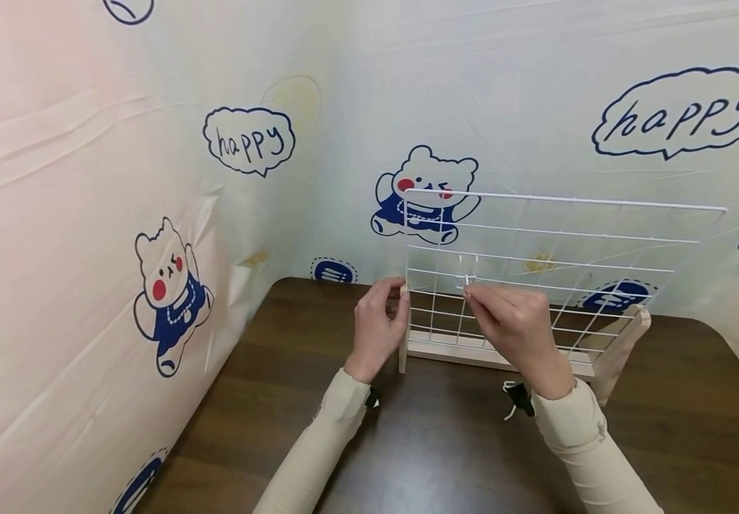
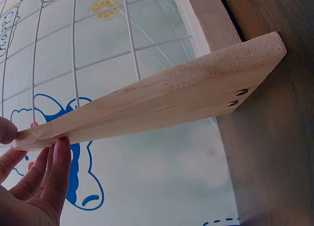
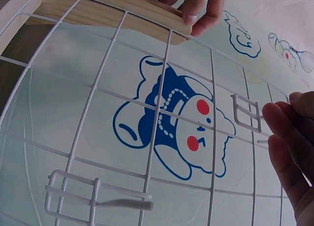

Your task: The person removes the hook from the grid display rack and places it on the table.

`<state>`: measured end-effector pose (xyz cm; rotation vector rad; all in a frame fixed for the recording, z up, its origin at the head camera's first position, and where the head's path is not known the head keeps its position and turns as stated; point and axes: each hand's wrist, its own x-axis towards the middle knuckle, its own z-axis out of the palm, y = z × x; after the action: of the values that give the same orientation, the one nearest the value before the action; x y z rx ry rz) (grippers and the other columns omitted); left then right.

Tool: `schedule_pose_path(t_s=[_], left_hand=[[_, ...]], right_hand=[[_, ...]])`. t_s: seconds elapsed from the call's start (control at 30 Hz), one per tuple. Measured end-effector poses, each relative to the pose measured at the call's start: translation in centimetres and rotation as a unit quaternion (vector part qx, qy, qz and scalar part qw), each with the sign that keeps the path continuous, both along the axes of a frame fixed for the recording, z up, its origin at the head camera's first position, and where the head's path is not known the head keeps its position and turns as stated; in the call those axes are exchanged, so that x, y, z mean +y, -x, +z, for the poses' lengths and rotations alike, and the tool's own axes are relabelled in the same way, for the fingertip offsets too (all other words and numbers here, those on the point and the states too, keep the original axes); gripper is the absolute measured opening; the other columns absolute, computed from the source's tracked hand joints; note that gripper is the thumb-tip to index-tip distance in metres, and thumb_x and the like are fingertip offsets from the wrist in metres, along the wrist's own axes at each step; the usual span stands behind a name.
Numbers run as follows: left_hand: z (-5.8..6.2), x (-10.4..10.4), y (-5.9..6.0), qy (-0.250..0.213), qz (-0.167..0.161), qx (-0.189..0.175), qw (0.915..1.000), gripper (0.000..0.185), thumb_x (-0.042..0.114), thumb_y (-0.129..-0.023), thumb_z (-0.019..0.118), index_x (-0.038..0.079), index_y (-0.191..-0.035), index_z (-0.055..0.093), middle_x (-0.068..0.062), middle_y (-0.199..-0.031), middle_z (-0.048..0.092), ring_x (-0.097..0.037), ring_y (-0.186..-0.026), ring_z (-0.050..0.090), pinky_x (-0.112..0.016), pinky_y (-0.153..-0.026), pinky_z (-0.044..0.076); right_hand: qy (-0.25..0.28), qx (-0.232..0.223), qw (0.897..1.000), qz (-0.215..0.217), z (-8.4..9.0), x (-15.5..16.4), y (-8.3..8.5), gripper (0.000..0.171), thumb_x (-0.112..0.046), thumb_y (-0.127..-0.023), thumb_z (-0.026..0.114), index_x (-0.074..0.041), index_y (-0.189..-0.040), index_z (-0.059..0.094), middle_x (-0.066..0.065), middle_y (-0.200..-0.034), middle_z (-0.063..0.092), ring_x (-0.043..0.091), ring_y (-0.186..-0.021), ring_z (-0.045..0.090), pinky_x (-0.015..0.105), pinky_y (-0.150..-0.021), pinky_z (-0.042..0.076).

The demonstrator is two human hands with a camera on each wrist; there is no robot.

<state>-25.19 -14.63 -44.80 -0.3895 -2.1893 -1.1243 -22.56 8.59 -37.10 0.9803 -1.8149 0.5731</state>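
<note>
A white wire grid (image 1: 510, 232) stands upright between wooden side posts on the table. My left hand (image 1: 382, 318) grips the upper end of the left wooden post (image 2: 147, 96), thumb on one side and fingers on the other. In front of the grid, my right hand (image 1: 517, 328) pinches a small white wire hook (image 1: 467, 271) with thumb and fingertips. In the right wrist view that hook overlaps the grid wires beside the fingers. A second white wire hook (image 3: 95, 199) hangs on the grid, its prong pointing outward; my right hand hides it in the head view.
The right wooden post (image 1: 620, 353) and a wooden bottom bar (image 1: 459, 351) support the grid on the dark brown table (image 1: 420, 442). Two screws (image 2: 241, 93) show low on the left post. Printed cloth (image 1: 318, 143) hangs behind and to the left.
</note>
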Motion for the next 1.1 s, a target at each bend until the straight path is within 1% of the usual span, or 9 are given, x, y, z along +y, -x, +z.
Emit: schedule_pose_path(t_s=[0.07, 0.33, 0.5, 0.8, 1.0, 1.1], left_hand=[[0.0, 0.0, 0.0, 0.000, 0.000, 0.000, 1.0000, 0.021, 0.020, -0.103, 0.062, 0.011, -0.121, 0.069, -0.005, -0.109, 0.074, -0.014, -0.088, 0.076, -0.023, -0.074, 0.064], [0.0, 0.1, 0.0, 0.004, 0.000, 0.003, 1.0000, 0.021, 0.020, -0.104, 0.062, 0.011, -0.121, 0.069, -0.006, -0.109, 0.075, -0.013, -0.086, 0.076, -0.021, -0.074, 0.064], [-0.1, 0.1, 0.0, 0.003, 0.001, 0.003, 1.0000, 0.021, 0.017, -0.102, 0.064, 0.011, -0.121, 0.069, -0.006, -0.109, 0.075, -0.013, -0.085, 0.075, -0.021, -0.073, 0.064], [-0.1, 0.1, 0.0, 0.004, 0.002, 0.004, 1.0000, 0.020, 0.017, -0.102, 0.065, 0.012, -0.121, 0.069, -0.005, -0.109, 0.074, -0.013, -0.086, 0.075, -0.023, -0.074, 0.064], [-0.1, 0.1, -0.1, 0.002, -0.001, 0.006, 1.0000, 0.019, 0.018, -0.103, 0.063, 0.011, -0.120, 0.069, -0.006, -0.108, 0.074, -0.012, -0.086, 0.076, -0.020, -0.074, 0.063], [-0.1, 0.1, 0.0, 0.000, -0.002, 0.007, 1.0000, 0.020, 0.017, -0.103, 0.063, 0.011, -0.120, 0.069, -0.006, -0.108, 0.074, -0.013, -0.085, 0.076, -0.020, -0.073, 0.063]], right_hand=[[0.002, 0.004, 1.000, 0.002, -0.1, 0.0, -0.1, 0.031, -0.020, -0.106, 0.059, -0.003, -0.092, 0.081, 0.013, -0.082, 0.080, 0.029, -0.067, 0.078, 0.042, -0.055, 0.061], [0.001, 0.006, 1.000, 0.000, -0.4, 0.3, -0.3, 0.033, -0.021, -0.106, 0.059, -0.003, -0.091, 0.081, 0.013, -0.080, 0.080, 0.029, -0.067, 0.078, 0.042, -0.055, 0.061], [0.000, 0.001, 1.000, 0.002, -0.7, 0.3, -0.6, 0.036, -0.023, -0.107, 0.057, -0.001, -0.091, 0.081, 0.013, -0.081, 0.080, 0.027, -0.067, 0.078, 0.042, -0.056, 0.062], [-0.009, -0.009, 1.000, -0.002, -1.1, 0.4, -1.0, 0.033, -0.021, -0.106, 0.059, -0.001, -0.093, 0.081, 0.014, -0.083, 0.081, 0.028, -0.069, 0.079, 0.040, -0.058, 0.063], [-0.009, -0.012, 1.000, -0.007, -1.3, 0.4, -1.3, 0.034, -0.023, -0.107, 0.059, -0.001, -0.094, 0.081, 0.014, -0.083, 0.081, 0.027, -0.068, 0.078, 0.040, -0.056, 0.062], [-0.006, -0.011, 1.000, -0.008, -1.3, 0.4, -1.4, 0.037, -0.025, -0.108, 0.057, -0.001, -0.094, 0.081, 0.014, -0.083, 0.081, 0.027, -0.067, 0.078, 0.039, -0.055, 0.062]])
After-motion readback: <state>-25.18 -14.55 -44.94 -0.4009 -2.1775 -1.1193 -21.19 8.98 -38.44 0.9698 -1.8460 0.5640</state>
